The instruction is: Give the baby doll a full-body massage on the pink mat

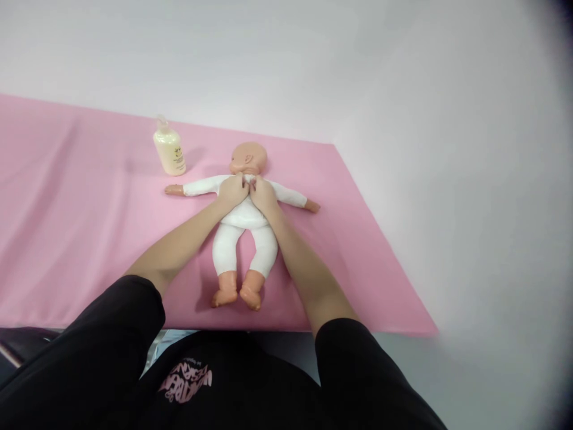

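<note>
A baby doll (244, 239) in a white one-piece suit lies on its back on a pink sheet (80, 227), head turned to the side and arms spread. My left hand (233, 190) and my right hand (263, 194) rest side by side on the doll's upper chest, just below its neck. Both sets of fingers are bent and pinch the white suit at the collar. The hands hide the neckline itself.
A small cream-coloured pump bottle (169, 149) stands upright on the sheet, left of the doll's head. The pink sheet ends in an edge at the right (380, 239) and near me. A pale wall lies behind.
</note>
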Available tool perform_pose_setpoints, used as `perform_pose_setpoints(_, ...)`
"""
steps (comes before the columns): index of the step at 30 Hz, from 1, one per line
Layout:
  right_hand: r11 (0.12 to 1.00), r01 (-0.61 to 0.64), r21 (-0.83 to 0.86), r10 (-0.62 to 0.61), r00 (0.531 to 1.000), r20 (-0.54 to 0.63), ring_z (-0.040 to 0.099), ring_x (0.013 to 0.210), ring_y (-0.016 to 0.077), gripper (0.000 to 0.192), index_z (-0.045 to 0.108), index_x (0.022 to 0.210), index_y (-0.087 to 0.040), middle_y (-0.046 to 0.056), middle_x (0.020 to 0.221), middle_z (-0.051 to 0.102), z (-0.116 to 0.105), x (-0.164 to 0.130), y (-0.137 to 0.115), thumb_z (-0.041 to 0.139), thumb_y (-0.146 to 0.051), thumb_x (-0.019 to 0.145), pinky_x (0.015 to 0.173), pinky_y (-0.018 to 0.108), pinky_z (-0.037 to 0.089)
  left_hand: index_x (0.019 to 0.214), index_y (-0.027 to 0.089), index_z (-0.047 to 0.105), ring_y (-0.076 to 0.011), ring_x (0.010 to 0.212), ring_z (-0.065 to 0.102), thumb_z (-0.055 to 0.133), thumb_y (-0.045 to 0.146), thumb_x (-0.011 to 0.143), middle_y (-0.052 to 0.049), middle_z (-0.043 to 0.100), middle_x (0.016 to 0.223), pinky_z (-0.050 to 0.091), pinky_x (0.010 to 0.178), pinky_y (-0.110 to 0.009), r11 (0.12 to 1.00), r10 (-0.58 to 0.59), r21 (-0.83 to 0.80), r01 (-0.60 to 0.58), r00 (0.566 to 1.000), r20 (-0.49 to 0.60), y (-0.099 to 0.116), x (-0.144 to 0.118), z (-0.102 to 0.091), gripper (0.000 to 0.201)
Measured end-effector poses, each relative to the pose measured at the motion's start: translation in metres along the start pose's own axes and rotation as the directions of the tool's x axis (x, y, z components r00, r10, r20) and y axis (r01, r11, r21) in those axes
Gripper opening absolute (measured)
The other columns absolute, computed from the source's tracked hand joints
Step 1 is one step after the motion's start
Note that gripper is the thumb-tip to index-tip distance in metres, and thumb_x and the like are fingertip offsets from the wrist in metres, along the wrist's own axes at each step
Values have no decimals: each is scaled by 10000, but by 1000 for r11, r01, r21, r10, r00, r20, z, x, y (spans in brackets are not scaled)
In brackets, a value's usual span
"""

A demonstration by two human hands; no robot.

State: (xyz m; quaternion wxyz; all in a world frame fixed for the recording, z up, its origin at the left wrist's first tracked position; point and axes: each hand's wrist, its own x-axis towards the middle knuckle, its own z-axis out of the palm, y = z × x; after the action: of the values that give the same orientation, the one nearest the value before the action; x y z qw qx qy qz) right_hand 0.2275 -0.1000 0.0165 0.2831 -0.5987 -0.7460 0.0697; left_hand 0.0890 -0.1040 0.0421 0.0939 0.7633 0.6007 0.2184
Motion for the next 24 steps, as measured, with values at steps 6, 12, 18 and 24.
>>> perform_pose_setpoints(6,978,-195,67,195,981,1,692,902,237,252,677,974,-192,93,988,787,-4,4,0,481,-336,1037,849,319,492,1117,131,725,-305,1080,732,359,334,1091,-177,780,1154,516,905,-377,999,-31,-31,30,999,-37,-13,17,8,420)
perform_pose_setpoints(12,948,-318,32,318,948,-26,696,950,251,315,669,985,-194,119,1032,784,-11,3,7,449,-409,1051,858,322,483,1084,144,765,-285,1062,727,377,337,1080,-160,790,1134,519,898,-359,997,-52,-54,50,998,-21,-18,22,6,433)
perform_pose_setpoints(18,884,-464,-55,464,886,-14,708,1087,288,297,645,1152,-143,190,1207,761,-29,-11,25,410,-297,1057,930,361,507,1138,136,745,-312,1120,707,357,326,1089,-182,766,1201,508,950,-378,992,-124,-2,124,992,-37,-30,19,0,434)
perform_pose_setpoints(24,852,-496,-169,496,867,-48,717,1147,300,340,643,1233,-118,205,1249,756,-33,-13,32,392,-258,1052,952,370,513,1141,132,723,-313,1078,701,332,345,1096,-190,758,1158,495,929,-386,978,-170,121,173,985,-32,-63,20,-3,447)
